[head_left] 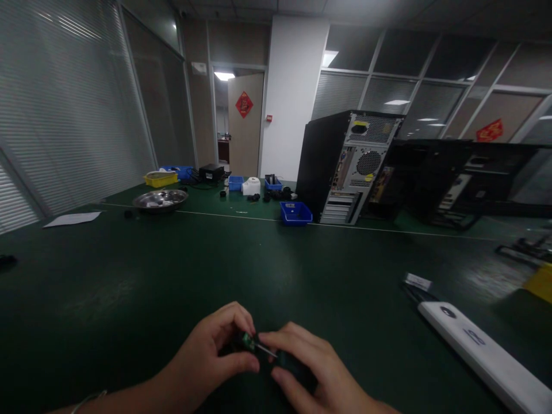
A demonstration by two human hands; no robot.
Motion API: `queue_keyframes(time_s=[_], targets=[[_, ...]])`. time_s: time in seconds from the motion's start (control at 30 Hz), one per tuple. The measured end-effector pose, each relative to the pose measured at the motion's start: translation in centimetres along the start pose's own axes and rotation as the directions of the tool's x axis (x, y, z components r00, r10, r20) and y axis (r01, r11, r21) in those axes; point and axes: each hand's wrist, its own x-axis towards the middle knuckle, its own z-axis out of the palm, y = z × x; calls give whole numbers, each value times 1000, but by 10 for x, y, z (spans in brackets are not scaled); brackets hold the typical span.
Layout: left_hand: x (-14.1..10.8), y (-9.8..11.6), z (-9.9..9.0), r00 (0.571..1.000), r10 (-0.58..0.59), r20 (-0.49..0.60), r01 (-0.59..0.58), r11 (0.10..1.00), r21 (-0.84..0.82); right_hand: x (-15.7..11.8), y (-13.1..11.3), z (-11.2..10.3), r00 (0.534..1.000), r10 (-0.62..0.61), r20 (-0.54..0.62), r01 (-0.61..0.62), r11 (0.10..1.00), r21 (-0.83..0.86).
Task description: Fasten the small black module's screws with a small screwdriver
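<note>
Near the bottom centre of the head view, my left hand (219, 345) pinches a small dark part with a green circuit board (247, 340) between thumb and fingers. My right hand (313, 368) is closed around a dark-handled tool with a thin metal shaft (267, 350), which looks like a screwdriver. The shaft points left and its end meets or nearly meets the small board; exact contact cannot be made out. Both hands are close together above the green table (172, 276). The tool's handle is mostly hidden by my right fingers.
A white device marked 10 (487, 351) lies at the right. Farther back are a blue tray (295, 221), a black computer tower (323, 167), a metal bowl (160, 208), a yellow basket (161, 181) and a white paper (72, 219). Another yellow object (540, 283) sits at the right edge.
</note>
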Motion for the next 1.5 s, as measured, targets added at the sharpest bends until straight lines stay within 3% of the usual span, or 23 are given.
queue_keyframes(time_s=[0.13, 0.4, 0.57, 0.73, 1.0, 1.3, 1.5], targets=[[1, 1, -2, 997, -78, -1, 78, 996, 34, 0, -3, 1, 1000, 8, -21, -8, 1000, 20], [0, 1, -1, 998, -58, -6, 58, 998, 30, 1, -9, 1, 995, 40, -88, -38, 999, 31], [0, 7, -3, 995, -28, -97, 43, 986, 162, 0, -9, 0, 993, 65, -94, -65, 998, 8], [-1, 6, -6, 1000, 5, -21, 2, 950, 313, -1, -8, 0, 995, 67, -75, -67, 998, 2], [0, 7, -2, 995, -96, -22, 97, 994, 53, -3, -4, 1, 997, 25, -78, -22, 999, 37], [0, 4, -3, 997, -67, -32, 69, 994, 79, -2, 0, 3, 995, -26, -95, 28, 999, 16], [3, 0, -4, 993, -121, -9, 121, 992, 24, -3, 1, 5, 994, -22, -103, 22, 1000, 2]])
